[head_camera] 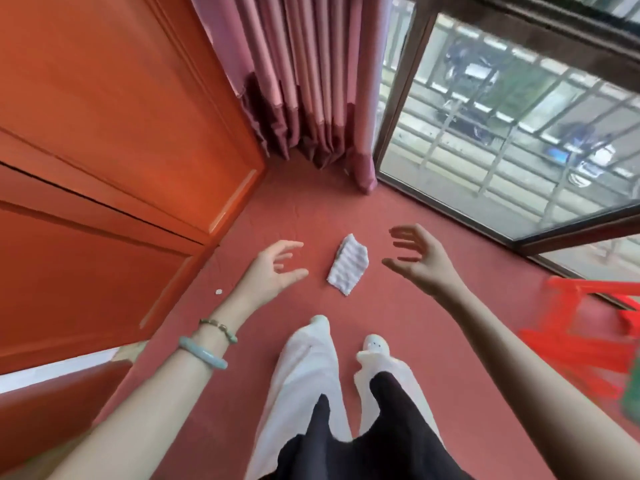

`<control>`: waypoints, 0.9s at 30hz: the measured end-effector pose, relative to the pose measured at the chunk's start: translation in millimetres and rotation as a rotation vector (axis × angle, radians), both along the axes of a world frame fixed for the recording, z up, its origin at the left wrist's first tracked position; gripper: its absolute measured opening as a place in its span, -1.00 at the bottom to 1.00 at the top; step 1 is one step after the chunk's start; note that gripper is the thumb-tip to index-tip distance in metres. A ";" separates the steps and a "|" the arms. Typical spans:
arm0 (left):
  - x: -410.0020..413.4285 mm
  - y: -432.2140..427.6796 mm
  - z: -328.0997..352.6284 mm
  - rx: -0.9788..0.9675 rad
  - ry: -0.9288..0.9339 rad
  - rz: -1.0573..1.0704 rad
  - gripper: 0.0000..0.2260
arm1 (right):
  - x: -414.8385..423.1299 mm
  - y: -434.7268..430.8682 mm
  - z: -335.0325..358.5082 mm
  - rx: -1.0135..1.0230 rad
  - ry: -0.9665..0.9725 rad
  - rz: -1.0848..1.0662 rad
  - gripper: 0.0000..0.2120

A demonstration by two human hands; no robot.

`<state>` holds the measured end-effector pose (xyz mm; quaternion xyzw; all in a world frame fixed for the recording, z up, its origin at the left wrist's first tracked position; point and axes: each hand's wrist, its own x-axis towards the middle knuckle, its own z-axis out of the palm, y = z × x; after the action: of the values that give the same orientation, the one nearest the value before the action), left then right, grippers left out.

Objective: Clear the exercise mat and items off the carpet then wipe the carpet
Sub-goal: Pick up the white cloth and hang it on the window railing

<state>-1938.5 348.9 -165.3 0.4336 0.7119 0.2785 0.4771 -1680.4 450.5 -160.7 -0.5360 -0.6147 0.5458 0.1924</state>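
Carpet (pixel 433 237): a red carpet is seen covering the floor from the curtain corner down to the person's feet.
Cloth (pixel 348 265): a small folded white cloth with pale stripes is laid flat on the carpet, between the two hands and ahead of the feet; it is touched by neither hand.
Left hand (pixel 273 268): it is held out above the carpet, just left of the cloth, with the fingers (pixel 291 245) spread and loosely curved; nothing is gripped.
Right hand (pixel 420 261): it is held out just right of the cloth, palm turned inward, with the fingers (pixel 405 232) spread and slightly bent; nothing is gripped.
Bracelets: a pale green bangle (pixel 202 353) and a thin beaded bracelet (pixel 220 329) are worn on the left wrist.
Legs: white trousers (pixel 304 375) and white shoes (pixel 375 344) are seen on the carpet, with a dark garment hanging over them at the bottom edge.
Speck (pixel 218 292): a small white bit is lying on the carpet near the left forearm; what it is cannot be told.
Doors (pixel 121 116): orange wooden panels are set along the left edge of the carpet.
Curtain (pixel 311 81): a pink curtain with a darker hem is hung in the far corner, reaching down to the carpet.
Window (pixel 502 133): a dark-framed pane is set along the right, with metal bars seen beyond it.
Stool (pixel 588 334): a red plastic stool, blurred, is placed on the carpet at the right edge, well apart from the cloth.
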 end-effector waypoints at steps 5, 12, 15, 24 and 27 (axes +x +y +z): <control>-5.8 29.1 -109.1 -0.152 0.031 -0.010 -0.73 | -16.3 11.7 -96.5 -0.020 -0.126 -0.111 -0.66; 2.3 44.9 -316.0 -0.216 0.161 -0.138 -0.65 | -24.4 17.7 -294.6 -0.082 -0.216 -0.110 -0.70; 2.1 45.2 -404.8 -0.247 0.225 -0.158 -0.53 | -17.2 13.1 -392.9 -0.059 -0.332 -0.078 -0.74; 13.3 37.4 -621.5 -0.209 0.404 -0.310 -0.44 | -14.3 -3.3 -631.9 -0.038 -0.433 0.086 -0.72; 20.7 38.5 -674.9 -0.209 0.447 -0.396 -0.44 | -18.7 -6.0 -682.9 -0.024 -0.435 0.164 -0.71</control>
<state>-1917.8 387.4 -840.2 0.5628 0.7257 0.0032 0.3957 -1699.1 444.6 -843.6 -0.5914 -0.6767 0.4386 0.0039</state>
